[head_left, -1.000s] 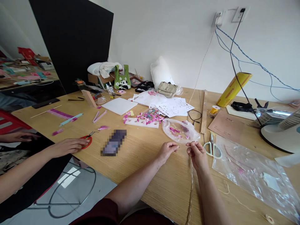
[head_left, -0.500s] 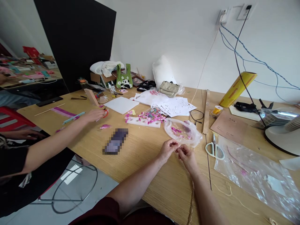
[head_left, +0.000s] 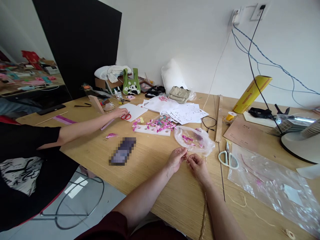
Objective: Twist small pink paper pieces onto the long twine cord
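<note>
My left hand [head_left: 177,159] is closed in a pinch, thumb against fingers, just above the tabletop. Close by on its right, my right hand [head_left: 198,166] pinches too, fingertips pointing at the left ones. Whatever sits between the fingertips is too small to make out. Just beyond both hands lies a clear plastic bag [head_left: 209,146], spread round like a bowl, with pink petal-like pieces [head_left: 188,140] in it. A braided cord [head_left: 204,216] runs along the table beside my right forearm. White-handled scissors [head_left: 228,159] rest to the right.
On the left a co-worker's hand [head_left: 119,112] holds red scissors [head_left: 127,116]. A phone [head_left: 123,151] lies before me. Behind it, pink flowers [head_left: 162,124] cover a white foam strip [head_left: 155,132]. A flat plastic sheet [head_left: 265,186] and thin string [head_left: 257,213] lie right.
My fingertips, touching before, have drawn slightly apart. The co-worker's arm has reached farther across the table with the red scissors, toward the white board.
</note>
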Demonstrator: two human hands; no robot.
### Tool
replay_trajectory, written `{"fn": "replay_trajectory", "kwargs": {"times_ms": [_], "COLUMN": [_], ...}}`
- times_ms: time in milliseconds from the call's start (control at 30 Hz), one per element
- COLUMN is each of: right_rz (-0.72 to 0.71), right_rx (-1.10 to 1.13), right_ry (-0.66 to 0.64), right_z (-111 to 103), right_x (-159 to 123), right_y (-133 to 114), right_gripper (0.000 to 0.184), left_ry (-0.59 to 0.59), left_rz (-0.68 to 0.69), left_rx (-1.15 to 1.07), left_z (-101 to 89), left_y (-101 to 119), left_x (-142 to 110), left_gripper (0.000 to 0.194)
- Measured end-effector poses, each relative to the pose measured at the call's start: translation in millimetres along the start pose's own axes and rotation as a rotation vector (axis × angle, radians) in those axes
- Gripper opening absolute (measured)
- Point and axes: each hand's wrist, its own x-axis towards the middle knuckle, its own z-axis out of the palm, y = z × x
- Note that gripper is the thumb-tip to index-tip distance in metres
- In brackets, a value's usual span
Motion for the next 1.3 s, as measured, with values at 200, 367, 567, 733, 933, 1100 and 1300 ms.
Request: {"fn": "replay_trajectory", "kwargs": {"times_ms": [200,367,567,733,933,1100,1300], "right_rz": [-0.01,-0.014,-0.011,-0.023,-0.025,-0.069,-0.141], "right_rx": [0.056,0.054,0.093,0.041,-0.102,-0.256,-0.39], "right_ry": [0.024,-0.016,-0.088,-0.112,-0.096,0.017,0.233], "right_z": [-2,1,3,1,-1,-7,-28], "right_x": [0,-1,-1,-1,-2,0,15], "right_y": [-9,-4,-1,2,0,-5,-25], "right_gripper": [0.028,0.027,0.024,0.023,0.022,0.018,0.02], "left_ry": [-0.014,0.03,0.052,0.04,0.067,0.115,0.113], "left_rz": [0.009,0.08,0.14,0.08,0.092,0.137,0.098], "left_rx": [0.048,0.088,0.14,0.054,-0.058,-0.114,-0.014], "left_z": [2.3,4.4,4.0,1.5,0.3,-3.4,-5.2], "left_y": [-1,-6,-4,4,11,15,13], "left_x": [-2,-2,-2,-3,-2,1,2], "left_gripper": [0.037,0.03,0.027,0.029,0.027,0.024,0.026]}}
